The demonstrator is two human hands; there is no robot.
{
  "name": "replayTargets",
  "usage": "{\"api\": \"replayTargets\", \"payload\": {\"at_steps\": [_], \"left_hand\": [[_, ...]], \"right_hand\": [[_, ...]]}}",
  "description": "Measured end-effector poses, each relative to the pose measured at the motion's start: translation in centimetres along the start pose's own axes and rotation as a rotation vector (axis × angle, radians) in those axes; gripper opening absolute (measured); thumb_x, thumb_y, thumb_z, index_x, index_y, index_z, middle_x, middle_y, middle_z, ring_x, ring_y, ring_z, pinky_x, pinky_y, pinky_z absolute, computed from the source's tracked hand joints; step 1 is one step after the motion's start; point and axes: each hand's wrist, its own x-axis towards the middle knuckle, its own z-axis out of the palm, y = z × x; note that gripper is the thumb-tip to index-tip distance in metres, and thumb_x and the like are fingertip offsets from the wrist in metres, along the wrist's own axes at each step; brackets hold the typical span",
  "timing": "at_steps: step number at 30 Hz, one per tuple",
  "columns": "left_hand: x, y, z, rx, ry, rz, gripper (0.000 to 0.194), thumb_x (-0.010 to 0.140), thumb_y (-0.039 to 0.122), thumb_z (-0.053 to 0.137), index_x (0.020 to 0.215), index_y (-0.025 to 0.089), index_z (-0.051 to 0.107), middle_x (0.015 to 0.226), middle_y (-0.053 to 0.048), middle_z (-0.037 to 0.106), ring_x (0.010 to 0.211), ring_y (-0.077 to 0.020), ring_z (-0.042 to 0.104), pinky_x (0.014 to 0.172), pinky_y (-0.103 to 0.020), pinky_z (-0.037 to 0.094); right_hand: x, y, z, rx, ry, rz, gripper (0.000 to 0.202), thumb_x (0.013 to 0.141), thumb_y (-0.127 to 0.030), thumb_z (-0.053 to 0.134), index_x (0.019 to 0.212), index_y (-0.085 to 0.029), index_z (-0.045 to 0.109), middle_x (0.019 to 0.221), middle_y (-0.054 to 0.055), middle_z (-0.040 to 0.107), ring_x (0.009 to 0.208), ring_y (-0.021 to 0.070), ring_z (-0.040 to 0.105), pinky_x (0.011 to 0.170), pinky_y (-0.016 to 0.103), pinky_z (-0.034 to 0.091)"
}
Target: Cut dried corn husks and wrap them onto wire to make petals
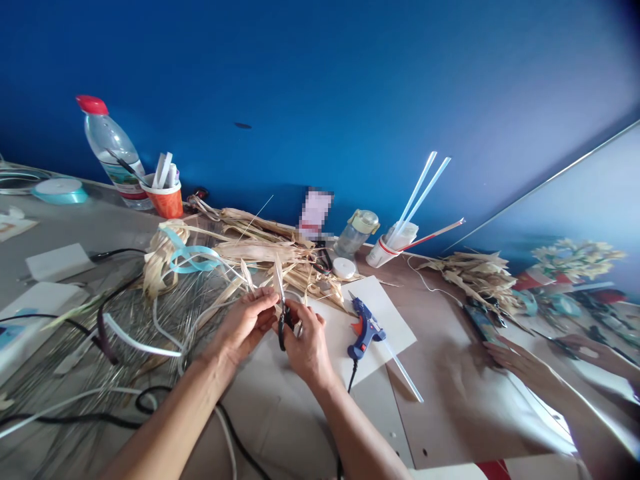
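Observation:
Between the thumb and fingers of my left hand (250, 321) is a piece of dried husk (278, 273), its pointed tip standing up. My right hand (307, 337) grips black-handled scissors (283, 330), whose blades rise beside the husk. Both hands nearly touch. A second narrow husk tip (247, 273) shows just above my left hand. To the right, a blue glue gun (367, 330) lies on a white sheet (395, 320) with a clear glue stick at its rear. Behind the hands spreads a pile of dried husks (270, 252).
Thin wires (115, 353) and cables cover the left side. A bottle (113, 150), an orange cup (167, 200), a jar (357, 232) and a white cup (383, 252) of glue sticks line the blue wall. Another person's hands (520, 363) are at the right, near a phone.

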Motion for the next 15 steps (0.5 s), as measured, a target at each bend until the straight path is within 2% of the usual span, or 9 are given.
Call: {"api": "replayTargets", "payload": {"at_steps": [10, 15], "left_hand": [[-0.02, 0.04, 0.01, 0.0, 0.0, -0.016, 0.012, 0.064, 0.011, 0.074, 0.068, 0.013, 0.062, 0.057, 0.002, 0.062, 0.045, -0.0076, 0.055, 0.043, -0.017, 0.044], [0.0, 0.0, 0.02, 0.018, -0.005, -0.051, 0.013, 0.063, 0.009, 0.073, 0.066, 0.014, 0.061, 0.056, 0.002, 0.062, 0.046, -0.0091, 0.057, 0.045, -0.018, 0.046]], "right_hand": [[0.11, 0.16, 0.38, 0.037, 0.058, -0.007, 0.041, 0.069, -0.007, 0.051, 0.105, -0.021, 0.064, 0.081, 0.0, 0.066, 0.076, 0.0171, 0.057, 0.08, 0.032, 0.036], [0.28, -0.09, 0.1, 0.083, 0.048, -0.003, 0.04, 0.068, -0.009, 0.049, 0.103, -0.021, 0.064, 0.078, 0.0, 0.065, 0.073, 0.017, 0.056, 0.072, 0.03, 0.041]]}}
